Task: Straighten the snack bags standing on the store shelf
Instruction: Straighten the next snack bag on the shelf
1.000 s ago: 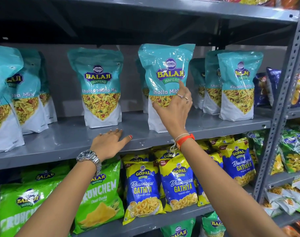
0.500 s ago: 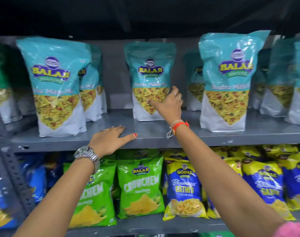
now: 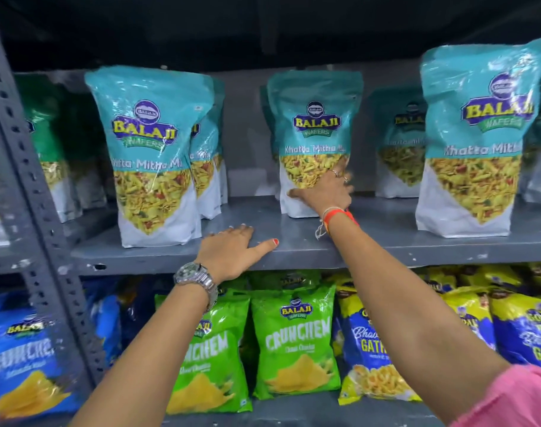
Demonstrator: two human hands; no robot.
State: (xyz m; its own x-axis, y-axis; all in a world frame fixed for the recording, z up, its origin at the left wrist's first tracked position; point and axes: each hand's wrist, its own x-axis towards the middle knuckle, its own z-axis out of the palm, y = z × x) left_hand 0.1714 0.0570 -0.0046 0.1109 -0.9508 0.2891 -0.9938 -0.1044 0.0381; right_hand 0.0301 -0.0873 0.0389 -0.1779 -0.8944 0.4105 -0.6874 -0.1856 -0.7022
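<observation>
Grey metal shelf [image 3: 297,251], teal Balaji Khatta Mitha Mix bags standing along it. Landmark = middle teal bag [image 3: 314,127], set back from the shelf's front edge, upright, face to camera.

Right hand [image 3: 324,192] is on the lower right front of the middle teal bag, palm against the white bottom part, thumb stretched left across the pouch base, fingers reaching up along its right side. Touching for sure; whether the fingers wrap behind the bag, cannot tell, hand is blurred. Rings on two fingers, orange band [image 3: 340,215] plus a white thread at the wrist, pink sleeve at the bottom right corner of the view.

Left hand [image 3: 232,251] lies flat, palm down, on the shelf front edge, below-left of the middle teal bag, fingers spread, holding nothing. Red nail on the thumb, silver watch [image 3: 197,277] at the wrist.

Left of the middle teal bag: front-left teal bag [image 3: 152,155], nearer the shelf edge, top leaning slightly right, more teal bags right behind it. Right of the landmark: front-right teal bag [image 3: 475,140], also forward, upright, with a darker one set back between the two. Far left past the slotted upright post [image 3: 32,167], green-topped bags, blurry.

Below the landmark, lower tier: green Crunchem bags [image 3: 294,343], blue-yellow Gathiya bags [image 3: 371,349] to their right, blue bags [image 3: 25,359] far left.
</observation>
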